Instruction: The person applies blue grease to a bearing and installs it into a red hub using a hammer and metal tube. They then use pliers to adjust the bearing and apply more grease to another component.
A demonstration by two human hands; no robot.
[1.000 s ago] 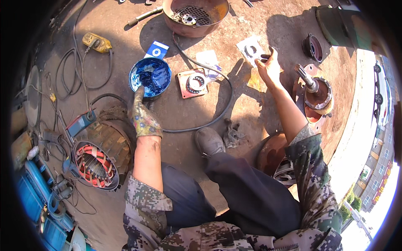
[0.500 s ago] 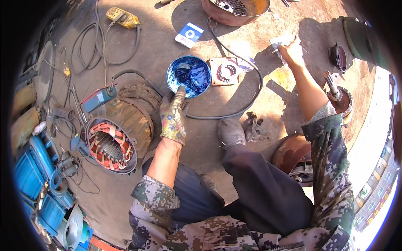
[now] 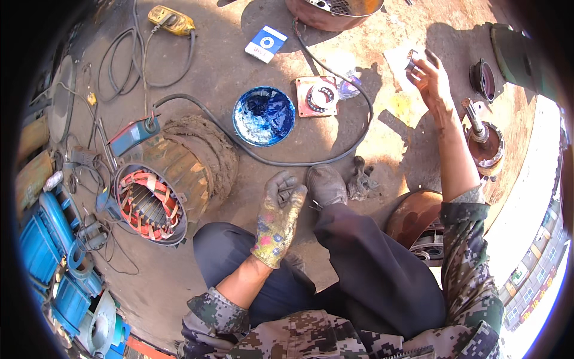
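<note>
My bare right hand is raised at the upper right, its fingers round a small shiny metal ring that looks like a bearing. Beneath it lies a pale sheet. The gloved left hand hovers above my left knee, fingers loosely curled and apart from the thumb, with nothing visible in it. Ahead of that hand stands a tub of blue grease. Beside the tub is a square flange, on which a ball bearing rests.
A motor stator with red-wrapped windings lies at left. A black cable loops round the tub and flange. Farther off are a blue-white box, a yellow handheld device and a rusty basin. A rotor shaft stands at right.
My left hand has let go of the grease tub and drawn back toward my knee. The right hand has lifted off the sheet, now with the bearing in its fingers.
</note>
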